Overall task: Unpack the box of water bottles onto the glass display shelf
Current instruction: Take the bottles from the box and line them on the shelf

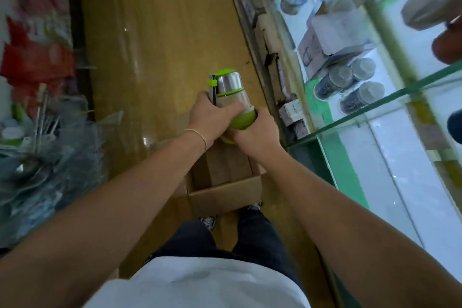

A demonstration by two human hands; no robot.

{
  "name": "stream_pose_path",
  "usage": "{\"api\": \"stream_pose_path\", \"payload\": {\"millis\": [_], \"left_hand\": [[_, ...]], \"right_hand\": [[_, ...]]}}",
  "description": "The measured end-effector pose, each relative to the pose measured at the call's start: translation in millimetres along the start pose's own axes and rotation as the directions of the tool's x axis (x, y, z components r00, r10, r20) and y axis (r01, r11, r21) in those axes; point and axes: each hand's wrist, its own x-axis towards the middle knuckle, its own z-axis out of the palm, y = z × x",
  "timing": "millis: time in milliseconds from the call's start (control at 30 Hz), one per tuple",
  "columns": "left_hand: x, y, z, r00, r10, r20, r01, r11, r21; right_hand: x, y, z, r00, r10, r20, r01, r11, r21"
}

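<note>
Closest to me is the open cardboard box (225, 195) on the wooden floor (150, 32), right at my feet. Can't tell from this angle if anything's left in it. Over its far end I've got both hands on one green water bottle (230, 92): left hand (210, 117) wrapped round the clear middle, right hand (257, 130) curled round the green base. So the bottle's up in the air, tilted, base toward me and steel lid pointing away. The bit that matters: the glass shelf (375, 107) is off to the right, so the right hand is the nearer one. I reckon the bottle has to swing right and go upright. Some jars (350, 82) sit on a lower level beyond it.
</note>
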Motion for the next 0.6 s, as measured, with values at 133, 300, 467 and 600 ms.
{"api": "stream_pose_path", "payload": {"millis": [133,300,467,600], "left_hand": [[-21,46,-20,0.982,0.170,0.081,-0.176,0.982,0.073],[-47,102,-35,0.930,0.313,0.194,-0.328,0.943,0.053],[-86,152,-23,0.844,0.436,0.314,-0.463,0.886,0.015],[-127,188,-8,0.761,0.542,0.356,-0.572,0.820,-0.023]], "right_hand": [[-28,-33,-18,0.992,-0.022,-0.122,0.030,0.997,0.065],[-72,-72,-53,0.956,-0.059,-0.288,0.103,0.985,0.141],[-114,-89,-97,0.903,-0.041,-0.429,0.136,0.971,0.194],[-148,-96,-142,0.858,-0.030,-0.514,0.145,0.972,0.185]]}}
